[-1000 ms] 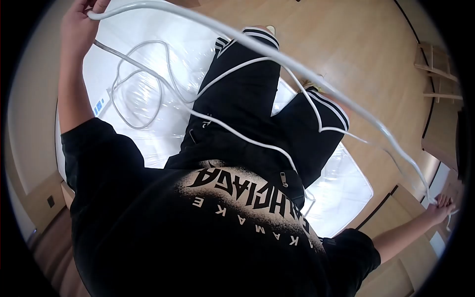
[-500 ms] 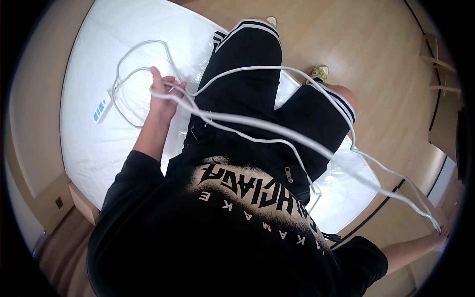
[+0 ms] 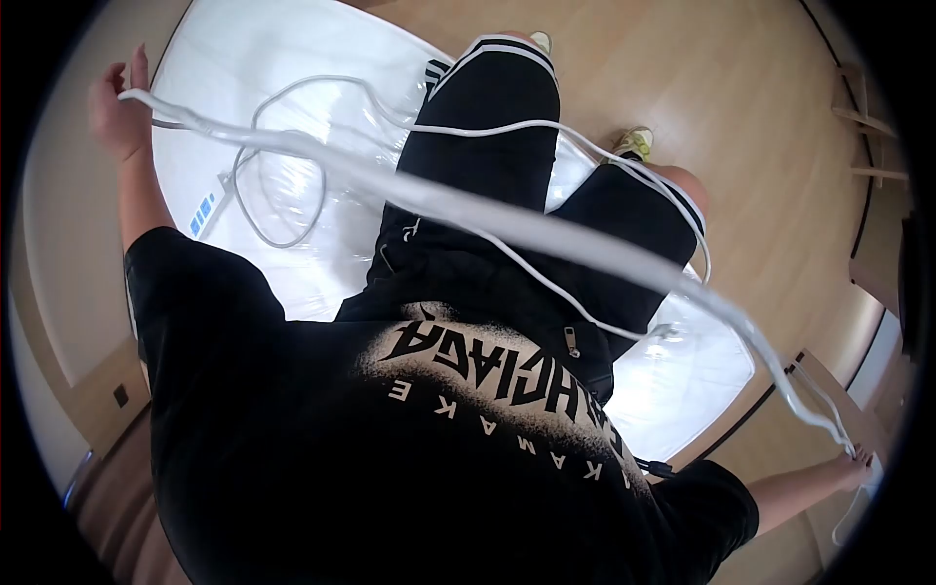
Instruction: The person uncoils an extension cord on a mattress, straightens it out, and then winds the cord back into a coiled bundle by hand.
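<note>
A long white power cord (image 3: 546, 234) stretches across my lap in a wide sweep, blurred along its nearest stretch. My left hand (image 3: 122, 112) is raised at the far left, some fingers curled round the cord and one pointing up. Out at the far right, my right hand (image 3: 854, 470) is closed on gathered strands of the same cord, with a pale loop hanging beneath. Other lengths lie over my thighs and coil on the plastic-covered mattress. A white power strip (image 3: 208, 210) with blue markings rests on the mattress near the coil.
I sit on the white mattress (image 3: 292, 283), wrapped in shiny plastic. A black plug (image 3: 659, 469) shows by its near right edge. Wood-look floor (image 3: 682, 88) lies beyond my knees, wooden furniture (image 3: 868, 175) stands far right, and a wall is at the left.
My left hand has swung outward to the left, pulling the cord into a longer, straighter span. The coil on the mattress has shifted. My right hand stays nearly in place.
</note>
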{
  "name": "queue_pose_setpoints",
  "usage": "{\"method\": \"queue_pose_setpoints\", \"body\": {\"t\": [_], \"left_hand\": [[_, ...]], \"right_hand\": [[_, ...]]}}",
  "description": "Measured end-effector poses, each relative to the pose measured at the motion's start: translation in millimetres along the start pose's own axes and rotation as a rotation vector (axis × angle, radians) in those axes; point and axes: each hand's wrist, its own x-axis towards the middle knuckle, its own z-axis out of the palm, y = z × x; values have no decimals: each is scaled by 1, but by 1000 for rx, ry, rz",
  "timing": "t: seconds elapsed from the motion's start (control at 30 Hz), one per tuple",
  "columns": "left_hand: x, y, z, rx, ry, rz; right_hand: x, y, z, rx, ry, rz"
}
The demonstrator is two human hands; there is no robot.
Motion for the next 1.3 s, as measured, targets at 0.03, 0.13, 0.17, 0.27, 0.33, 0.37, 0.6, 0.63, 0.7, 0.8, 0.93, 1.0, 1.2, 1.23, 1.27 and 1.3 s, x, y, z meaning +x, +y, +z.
{"method": "queue_pose_setpoints", "body": {"t": [0.03,0.13,0.17,0.27,0.33,0.37,0.6,0.63,0.7,0.8,0.93,1.0,1.2,1.23,1.27,1.3], "left_hand": [[0,-4,1,-25,35,-23],[-27,1,0,-294,28,-477],[-51,-2,4,-445,-3,-760],[-113,14,-2,-790,-40,-1531],[-142,17,-9,-920,-146,-1807],[-150,12,-11,-949,-185,-1862],[-114,-42,-7,9,-450,-553],[-105,-23,-17,-3,-569,-434],[-111,-12,-9,-150,-900,-259],[-134,38,-14,-752,-1453,-245],[-105,133,-36,-1036,-1067,-223],[-86,198,-48,-779,-668,278],[-102,398,-165,-1338,-799,755],[-115,414,-168,-1389,-773,754],[-116,430,-174,-1351,-878,775],[-115,441,-177,-1265,-861,787]], "right_hand": [[15,8,-7,14,-26,30],[-26,-8,-5,-29,74,-24],[-33,-13,-8,-56,70,-16],[-41,-18,-20,-114,75,-7],[-32,-16,-25,-145,87,-26],[-22,-11,-27,-163,93,-43],[92,59,-50,-1457,154,-454],[105,74,-55,-1828,178,-549],[124,109,-71,-2130,167,-537],[41,105,-72,-836,119,-211],[3,91,-100,-370,131,-126],[1,87,-111,-190,125,-77],[35,98,-129,95,104,107],[24,94,-123,121,125,109],[8,91,-115,153,141,113],[-6,89,-108,185,158,116]]}}
